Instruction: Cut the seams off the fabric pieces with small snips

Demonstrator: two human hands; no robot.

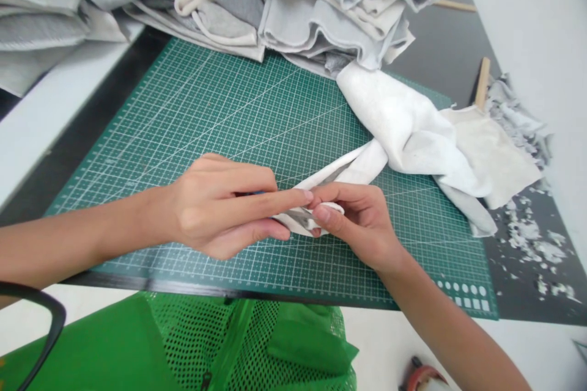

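Note:
A long white and grey fabric piece (408, 116) runs across the green cutting mat, folded and bunched, with its near end lifted between my hands. My left hand (224, 208) is closed at that end, thumb below and index finger stretched along it toward the right fingertips. A small bit of something blue shows between its fingers, too hidden to name. My right hand (362, 220) pinches the folded fabric edge between thumb and index finger. The fingertips of both hands nearly touch.
The gridded cutting mat (192, 110) lies on a dark table. Stacks of grey fabric (312, 18) stand along the back. At right are a beige fabric piece (495, 146), a wooden stick (482, 82) and white scraps (532, 238). Green mesh (192, 342) hangs below the front edge.

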